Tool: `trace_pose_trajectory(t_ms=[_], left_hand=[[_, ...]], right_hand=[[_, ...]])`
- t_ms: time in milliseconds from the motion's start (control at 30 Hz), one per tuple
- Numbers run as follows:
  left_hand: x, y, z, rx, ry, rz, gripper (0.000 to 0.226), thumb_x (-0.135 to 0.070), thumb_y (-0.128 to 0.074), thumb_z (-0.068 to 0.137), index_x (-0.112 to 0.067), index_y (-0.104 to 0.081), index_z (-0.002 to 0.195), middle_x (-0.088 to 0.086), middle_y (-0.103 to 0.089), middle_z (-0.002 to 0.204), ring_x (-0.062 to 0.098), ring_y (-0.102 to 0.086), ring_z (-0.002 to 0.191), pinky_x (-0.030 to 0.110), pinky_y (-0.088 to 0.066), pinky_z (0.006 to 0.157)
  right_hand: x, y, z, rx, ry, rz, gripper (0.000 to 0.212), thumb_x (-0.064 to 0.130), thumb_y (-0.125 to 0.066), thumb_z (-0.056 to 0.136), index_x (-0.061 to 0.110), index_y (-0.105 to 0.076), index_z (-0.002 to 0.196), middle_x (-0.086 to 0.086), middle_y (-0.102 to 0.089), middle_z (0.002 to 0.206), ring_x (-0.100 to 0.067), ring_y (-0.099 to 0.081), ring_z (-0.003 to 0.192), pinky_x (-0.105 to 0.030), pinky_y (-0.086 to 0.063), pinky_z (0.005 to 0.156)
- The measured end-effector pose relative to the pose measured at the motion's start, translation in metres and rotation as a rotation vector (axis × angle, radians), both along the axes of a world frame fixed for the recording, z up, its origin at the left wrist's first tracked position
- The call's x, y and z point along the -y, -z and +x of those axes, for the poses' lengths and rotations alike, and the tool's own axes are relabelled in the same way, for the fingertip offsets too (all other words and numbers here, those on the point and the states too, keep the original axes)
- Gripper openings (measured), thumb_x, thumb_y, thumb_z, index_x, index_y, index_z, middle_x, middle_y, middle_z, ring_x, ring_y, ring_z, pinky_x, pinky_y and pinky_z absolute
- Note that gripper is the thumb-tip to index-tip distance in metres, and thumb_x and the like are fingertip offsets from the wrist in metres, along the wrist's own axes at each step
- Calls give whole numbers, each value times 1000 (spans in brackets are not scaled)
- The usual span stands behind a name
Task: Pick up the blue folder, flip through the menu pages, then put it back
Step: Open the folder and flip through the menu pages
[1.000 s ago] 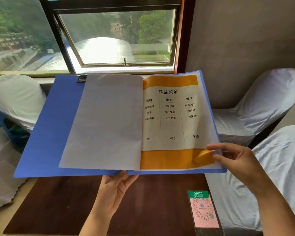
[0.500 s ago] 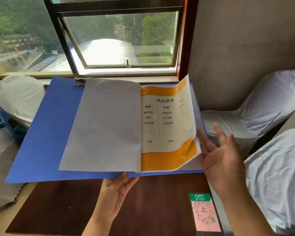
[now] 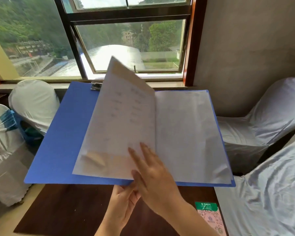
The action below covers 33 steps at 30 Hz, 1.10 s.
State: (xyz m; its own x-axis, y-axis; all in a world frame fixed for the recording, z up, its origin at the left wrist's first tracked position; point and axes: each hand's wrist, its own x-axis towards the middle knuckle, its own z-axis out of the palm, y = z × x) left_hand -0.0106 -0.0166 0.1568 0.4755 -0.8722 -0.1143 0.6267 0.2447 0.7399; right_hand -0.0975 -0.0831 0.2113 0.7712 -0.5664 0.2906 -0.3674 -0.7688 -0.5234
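The blue folder (image 3: 61,133) lies open in the air above the dark wooden table (image 3: 66,212). My left hand (image 3: 124,200) grips its lower edge at the spine from underneath. A menu page (image 3: 119,126) stands half turned, tilted toward the left side, its print showing faintly through the back. My right hand (image 3: 152,174) is spread flat with fingers apart, touching the lower part of that turning page. The right side shows a pale, almost blank sleeve page (image 3: 191,133). A metal clip (image 3: 95,86) sits at the folder's top edge.
A pink and green QR-code card (image 3: 209,217) lies on the table's right edge. White-covered chairs stand on the left (image 3: 32,103) and on the right (image 3: 262,123). The window (image 3: 129,45) and its sill are straight behind the folder.
My right hand has swept the orange drinks-menu page from the right side up and over toward the left. The left hand still holds the folder's lower edge.
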Motion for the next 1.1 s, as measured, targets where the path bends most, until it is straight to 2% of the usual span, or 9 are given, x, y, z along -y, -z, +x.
trace_pose_trajectory(t_ms=[167,267,367,467,533,600,700,833,1100], left_hand=[[-3,-1,-2,32,-3,-14,92,-37,-93,27,-14,-57,109,11,-75,88,21,-71,79,28,-58,59],[-3,1,4,0,0,-2,88,-23,-94,36,-7,-56,114,18,-72,93,28,-71,81,33,-58,63],[-4,3,11,-22,-10,-8,85,-9,-89,47,-13,-51,123,18,-69,107,35,-67,94,40,-57,69],[-7,3,16,-24,-33,-23,68,-1,-72,58,-16,-52,121,13,-71,104,32,-68,94,39,-58,67],[-7,2,17,-19,-30,-41,69,-2,-75,56,-17,-54,120,12,-71,105,31,-68,95,39,-58,68],[-5,2,17,-14,-29,-46,71,-3,-80,53,-19,-56,118,10,-71,105,30,-68,94,38,-58,68],[-3,1,20,-17,-46,-51,59,-1,-66,59,-22,-58,114,7,-72,103,27,-69,92,35,-58,64],[-2,-1,22,-18,-34,-54,60,-1,-65,59,-22,-56,115,5,-73,103,26,-69,93,35,-58,64],[-2,1,23,-48,-41,-37,92,-4,-80,48,-19,-45,131,8,-72,105,28,-68,96,36,-58,65]], right_hand=[[-4,5,2,-185,-119,-82,61,58,-14,88,31,-21,143,0,-12,157,-16,-2,144,-32,15,108],[5,-5,-10,3,-163,72,62,59,-12,85,36,-21,142,11,-17,154,-5,-11,141,-24,-6,115],[35,-11,-39,279,54,-17,48,44,-38,89,30,-38,135,7,-37,144,-9,-31,134,-31,-27,110],[73,-12,-83,275,394,-211,57,29,-61,82,28,-40,135,-12,-34,145,-25,-28,134,-43,-29,107],[89,-15,-112,198,439,17,72,19,-70,78,42,-32,135,-12,-28,147,-23,-35,128,-43,-39,99],[98,-18,-135,250,280,506,75,15,-69,77,57,-31,126,-3,-42,139,-13,-57,111,-34,-51,84],[103,-18,-153,309,155,767,57,25,-73,70,49,-51,117,1,-63,119,-11,-67,98,-39,-59,74],[105,-14,-156,368,237,692,47,-1,-63,78,38,-63,104,0,-69,110,-9,-67,95,-36,-59,74],[105,-8,-149,423,326,445,24,7,-69,76,31,-69,77,17,-72,83,-8,-69,76,-15,-55,61]])
